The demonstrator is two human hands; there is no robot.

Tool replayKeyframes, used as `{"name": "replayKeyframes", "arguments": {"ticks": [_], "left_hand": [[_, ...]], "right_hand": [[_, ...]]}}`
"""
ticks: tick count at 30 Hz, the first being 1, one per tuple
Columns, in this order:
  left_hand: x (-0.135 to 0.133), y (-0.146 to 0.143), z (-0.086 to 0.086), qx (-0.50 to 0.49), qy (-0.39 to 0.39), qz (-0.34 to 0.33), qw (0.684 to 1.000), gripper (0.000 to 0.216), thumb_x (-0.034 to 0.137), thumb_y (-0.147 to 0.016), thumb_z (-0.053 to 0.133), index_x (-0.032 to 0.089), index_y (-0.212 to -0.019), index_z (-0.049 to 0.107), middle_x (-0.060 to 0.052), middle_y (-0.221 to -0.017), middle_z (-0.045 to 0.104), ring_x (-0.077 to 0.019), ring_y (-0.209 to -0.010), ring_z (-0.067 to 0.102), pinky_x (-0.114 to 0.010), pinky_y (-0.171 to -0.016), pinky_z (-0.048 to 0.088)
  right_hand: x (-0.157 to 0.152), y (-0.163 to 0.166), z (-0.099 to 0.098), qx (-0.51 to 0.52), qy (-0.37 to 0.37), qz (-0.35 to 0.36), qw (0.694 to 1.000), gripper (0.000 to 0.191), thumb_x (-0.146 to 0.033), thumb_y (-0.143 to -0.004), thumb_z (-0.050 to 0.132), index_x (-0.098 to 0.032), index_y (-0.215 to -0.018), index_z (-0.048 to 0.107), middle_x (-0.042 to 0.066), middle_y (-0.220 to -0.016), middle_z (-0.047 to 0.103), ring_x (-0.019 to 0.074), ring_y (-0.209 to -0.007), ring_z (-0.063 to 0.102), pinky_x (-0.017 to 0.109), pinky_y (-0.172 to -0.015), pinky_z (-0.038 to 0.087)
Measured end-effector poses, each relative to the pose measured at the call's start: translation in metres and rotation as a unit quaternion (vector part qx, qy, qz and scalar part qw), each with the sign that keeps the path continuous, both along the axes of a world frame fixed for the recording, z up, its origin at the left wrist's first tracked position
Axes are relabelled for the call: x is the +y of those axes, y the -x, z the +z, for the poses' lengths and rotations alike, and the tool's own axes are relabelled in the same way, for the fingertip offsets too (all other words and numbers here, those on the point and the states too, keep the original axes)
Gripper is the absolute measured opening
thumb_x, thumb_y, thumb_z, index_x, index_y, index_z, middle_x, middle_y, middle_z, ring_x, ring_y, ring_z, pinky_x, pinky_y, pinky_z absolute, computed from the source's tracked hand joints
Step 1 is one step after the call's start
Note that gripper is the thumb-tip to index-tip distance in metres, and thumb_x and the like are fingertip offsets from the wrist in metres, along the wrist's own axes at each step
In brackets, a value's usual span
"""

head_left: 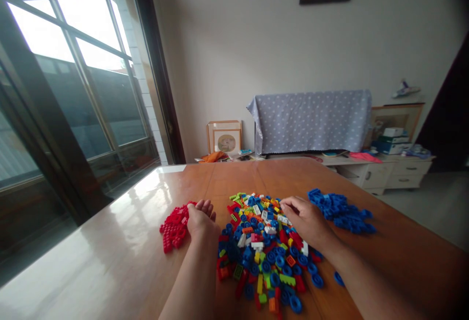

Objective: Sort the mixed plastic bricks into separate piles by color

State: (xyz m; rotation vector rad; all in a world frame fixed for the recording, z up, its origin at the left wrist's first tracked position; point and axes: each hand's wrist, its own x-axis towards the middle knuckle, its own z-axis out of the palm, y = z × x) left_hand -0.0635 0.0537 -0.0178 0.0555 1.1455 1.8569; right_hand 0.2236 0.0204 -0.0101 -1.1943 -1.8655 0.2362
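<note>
My left hand is turned palm up with its fingers loosely curled and apart. It is beside a heap of red toy bricks, the thumb side against the heap's right edge; nothing shows in the palm. My right hand is over the upper right part of a mixed pile of toy bricks. Its fingers are bent together at the bricks, and whatever they may hold is hidden. The mixed pile has blue ring-shaped pieces and red, white, green, yellow and orange bricks.
A heap of blue bricks lies beyond my right forearm. A single blue ring sits on the wooden table near that forearm. Behind the table, a low cabinet carries a cloth-covered object. Glass panes line the left side.
</note>
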Motion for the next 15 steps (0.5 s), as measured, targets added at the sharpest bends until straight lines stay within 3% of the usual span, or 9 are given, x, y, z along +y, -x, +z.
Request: {"name": "replayKeyframes", "arguments": {"ticks": [4,8,11,13,15], "left_hand": [[0.001,-0.009,-0.006,0.072,0.024,-0.033,0.997,0.041,0.052,-0.093,0.039,0.020,-0.099,0.064,-0.007,-0.102,0.071,-0.0167,-0.087,0.067,-0.030,-0.072,0.045],[-0.004,-0.030,-0.010,0.155,0.030,-0.126,0.979,0.043,0.054,-0.089,0.047,0.017,-0.100,0.065,-0.011,-0.103,0.071,-0.0201,-0.088,0.067,-0.032,-0.075,0.048],[-0.012,-0.051,-0.011,0.301,-0.028,-0.217,0.928,0.042,0.054,-0.083,0.059,0.017,-0.097,0.070,-0.011,-0.103,0.072,-0.0245,-0.094,0.065,-0.033,-0.078,0.048],[-0.018,-0.063,-0.010,0.378,-0.067,-0.280,0.880,0.037,0.052,-0.080,0.063,0.018,-0.092,0.072,-0.010,-0.101,0.073,-0.0268,-0.098,0.064,-0.033,-0.082,0.048],[-0.025,-0.073,-0.009,0.434,-0.055,-0.292,0.850,0.034,0.052,-0.077,0.066,0.021,-0.087,0.074,-0.009,-0.092,0.074,-0.0285,-0.097,0.063,-0.034,-0.084,0.047]], "right_hand": [[-0.002,0.004,-0.004,-0.057,0.043,0.023,0.997,0.030,-0.044,-0.092,0.053,-0.024,-0.104,0.071,0.006,-0.100,0.070,0.0223,-0.095,0.065,0.033,-0.083,0.050],[-0.012,0.013,-0.011,-0.174,0.067,0.089,0.978,0.052,-0.058,-0.083,0.064,-0.034,-0.129,0.063,0.008,-0.136,0.059,0.0318,-0.126,0.050,0.049,-0.107,0.037],[-0.018,0.017,-0.016,-0.213,0.089,0.100,0.968,0.056,-0.055,-0.080,0.067,-0.038,-0.134,0.059,0.006,-0.148,0.048,0.0350,-0.135,0.042,0.054,-0.111,0.032],[-0.018,0.017,-0.019,-0.210,0.092,0.093,0.969,0.048,-0.046,-0.083,0.066,-0.037,-0.130,0.062,0.006,-0.147,0.049,0.0334,-0.133,0.045,0.051,-0.110,0.035],[-0.015,0.017,-0.020,-0.194,0.083,0.090,0.973,0.040,-0.036,-0.085,0.063,-0.034,-0.125,0.065,0.006,-0.142,0.053,0.0305,-0.129,0.049,0.047,-0.108,0.038]]}}
